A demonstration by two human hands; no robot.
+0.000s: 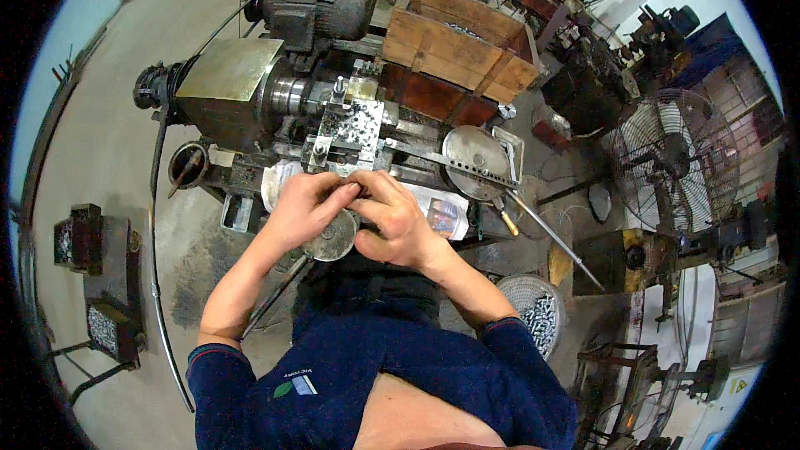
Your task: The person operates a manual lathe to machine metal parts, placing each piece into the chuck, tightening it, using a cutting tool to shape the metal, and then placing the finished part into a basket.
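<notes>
— Fingers (346, 192), state?
— Both sets pinched together over one small part, too small to identify; left hand (304, 210) and right hand (398, 221) touch at the tips.
— Location?
— Just in front of the lathe (333, 117), above a round metal handwheel (333, 237).
— Nearby items?
— Wooden crate (458, 42) behind the machine; basket of metal pieces (533, 308) on the floor, right; standing fan (675, 158) further right.

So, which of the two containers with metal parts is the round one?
The basket by the person's right elbow: it is a round pale mesh holding small shiny parts. The other, the crate behind the lathe, is a rectangular wooden box.
</notes>
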